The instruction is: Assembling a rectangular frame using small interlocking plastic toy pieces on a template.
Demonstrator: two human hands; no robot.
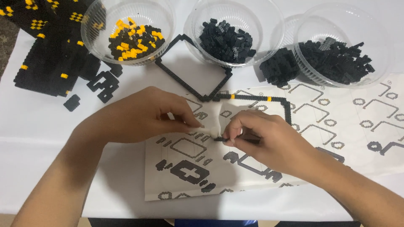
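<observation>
Nearest us, our forearms come in from the bottom corners and meet over the instruction sheet [235,176] on the white counter [38,126]. Our left hand [139,115] lies palm down, fingers pinched together at the tips, though we cannot tell on what. Our right hand [261,136] curls knuckles-up, fingers clamped on a thin black brick strip [219,138] held just above the sheet. Beyond lies a black diamond frame [191,69], then three clear bowls: yellow-and-black bricks [134,42], black bricks [227,40], more black pieces [336,59].
</observation>
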